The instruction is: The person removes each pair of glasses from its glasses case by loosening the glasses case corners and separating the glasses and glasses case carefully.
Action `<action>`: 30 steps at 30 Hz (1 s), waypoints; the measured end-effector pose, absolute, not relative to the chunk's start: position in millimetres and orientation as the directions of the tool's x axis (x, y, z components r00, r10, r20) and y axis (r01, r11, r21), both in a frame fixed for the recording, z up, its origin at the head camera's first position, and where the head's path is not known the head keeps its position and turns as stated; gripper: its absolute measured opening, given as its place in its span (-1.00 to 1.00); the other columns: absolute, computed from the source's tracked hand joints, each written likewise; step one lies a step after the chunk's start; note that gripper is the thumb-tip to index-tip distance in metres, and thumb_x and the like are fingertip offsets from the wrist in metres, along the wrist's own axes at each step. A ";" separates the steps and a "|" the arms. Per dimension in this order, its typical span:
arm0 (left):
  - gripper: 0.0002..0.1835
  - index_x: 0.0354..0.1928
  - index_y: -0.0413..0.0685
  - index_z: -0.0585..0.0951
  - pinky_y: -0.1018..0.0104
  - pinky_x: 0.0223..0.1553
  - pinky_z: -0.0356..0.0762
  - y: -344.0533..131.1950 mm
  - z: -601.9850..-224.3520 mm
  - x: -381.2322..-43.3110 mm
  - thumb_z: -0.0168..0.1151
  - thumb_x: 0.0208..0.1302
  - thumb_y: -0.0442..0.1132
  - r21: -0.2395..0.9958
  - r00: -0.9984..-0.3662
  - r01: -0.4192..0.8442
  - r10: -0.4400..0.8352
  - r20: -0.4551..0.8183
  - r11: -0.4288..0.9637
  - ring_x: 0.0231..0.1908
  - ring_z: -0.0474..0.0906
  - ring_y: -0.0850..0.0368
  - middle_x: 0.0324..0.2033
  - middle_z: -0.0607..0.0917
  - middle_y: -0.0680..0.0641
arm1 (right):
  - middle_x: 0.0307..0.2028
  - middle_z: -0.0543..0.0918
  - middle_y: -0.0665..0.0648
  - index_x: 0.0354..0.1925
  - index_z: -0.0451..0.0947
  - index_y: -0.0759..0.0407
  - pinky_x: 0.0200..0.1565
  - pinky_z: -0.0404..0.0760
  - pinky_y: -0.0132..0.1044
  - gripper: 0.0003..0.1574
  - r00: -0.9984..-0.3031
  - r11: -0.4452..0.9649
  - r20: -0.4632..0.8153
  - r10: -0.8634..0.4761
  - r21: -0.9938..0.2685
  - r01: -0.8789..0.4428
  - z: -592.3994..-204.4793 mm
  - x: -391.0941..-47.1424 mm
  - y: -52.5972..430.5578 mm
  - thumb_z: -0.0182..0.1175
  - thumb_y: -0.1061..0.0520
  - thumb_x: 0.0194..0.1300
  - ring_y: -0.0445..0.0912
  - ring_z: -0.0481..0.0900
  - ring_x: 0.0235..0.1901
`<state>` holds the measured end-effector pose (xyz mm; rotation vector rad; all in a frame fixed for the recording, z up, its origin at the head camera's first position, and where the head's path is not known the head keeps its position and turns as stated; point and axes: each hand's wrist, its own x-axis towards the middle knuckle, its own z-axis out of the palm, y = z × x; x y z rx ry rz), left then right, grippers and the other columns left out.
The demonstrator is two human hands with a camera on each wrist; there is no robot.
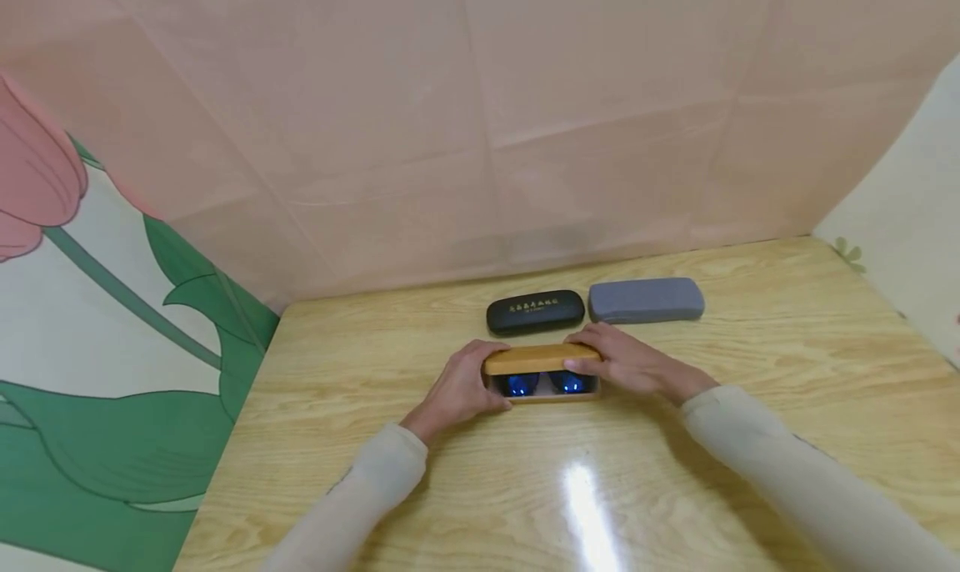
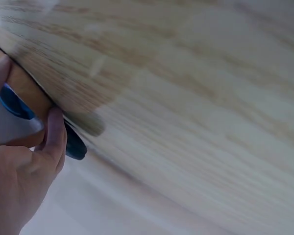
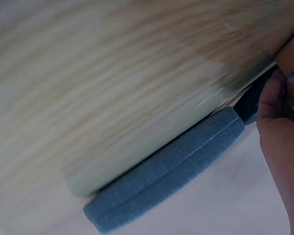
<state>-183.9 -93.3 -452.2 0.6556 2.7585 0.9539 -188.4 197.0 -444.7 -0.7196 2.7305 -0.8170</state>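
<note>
Left-hand grip [image 1: 465,382] is clasped round the left end of an orange glasses case [image 1: 532,360], thumb low on the near side, fingers over the top; right-hand grip [image 1: 628,362] holds the right end of the lid [image 1: 517,360], thumb at its near edge, fingers reaching over towards the far side. Case sits on the worktop [image 1: 360,372], mid-scene, lid raised part-way on the near side; a pair of dark glasses [image 1: 572,382] with blue glints shows inside. Handling (judged): shell probably stiff and light, its smooth lid perhaps slightly slippery; lenses the fragile part, easily smudged or scratched. Sensible hold: both ends of the shell, thumbs on the rims, fingertips off the lenses. Just beyond lies a closed black case [image 1: 536,313] with gold lettering; right beside it, a grey-blue case [image 1: 647,300], cloth-like in the right wrist view. Contact between these two: cannot tell. Surface: pale yellow wood grain, apparently smooth, with a bright glare streak [image 1: 588,514] on the near side. Room: creased pink sheet [image 1: 375,138] behind the far edge; panel printed with a flower and green leaves [image 1: 67,430] at left; pale wall [image 1: 915,222] at right.
</note>
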 end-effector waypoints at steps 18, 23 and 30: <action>0.15 0.46 0.12 0.18 0.04 0.39 0.36 -89.2 -449.4 -180.0 0.69 -0.19 -0.10 0.612 -0.917 0.295 0.398 -0.036 0.734 0.35 0.37 0.02 0.39 0.37 -0.07 | 0.01 0.67 0.09 0.11 0.61 0.00 0.05 0.58 0.08 -0.34 -0.924 0.783 0.119 -0.363 -0.499 -0.372 -432.9 -188.5 186.5 0.00 -0.41 0.42 -0.01 0.59 -0.06; 0.17 0.50 0.27 0.08 0.00 0.42 0.32 -89.8 -449.9 -178.0 0.64 -0.09 -0.10 0.637 -0.909 0.275 0.411 -0.072 0.720 0.42 0.28 -0.01 0.45 0.26 -0.06 | 0.10 0.60 0.11 0.22 0.52 0.04 0.09 0.57 0.07 -0.42 -0.854 0.780 0.319 -0.411 -0.362 -0.511 -429.8 -170.1 180.7 0.21 -0.21 0.37 0.00 0.50 0.00; 0.21 0.54 0.38 -0.05 0.04 0.33 0.44 -97.6 -450.2 -177.5 0.60 -0.01 -0.16 0.647 -0.882 0.328 0.469 -0.053 0.688 0.28 0.40 0.04 0.41 0.24 -0.04 | 0.03 0.61 0.13 -0.06 0.67 0.08 0.24 0.40 0.10 -0.61 -0.620 0.687 0.589 -0.519 -0.145 -0.712 -433.0 -155.1 169.9 0.41 -0.01 0.14 0.10 0.45 0.15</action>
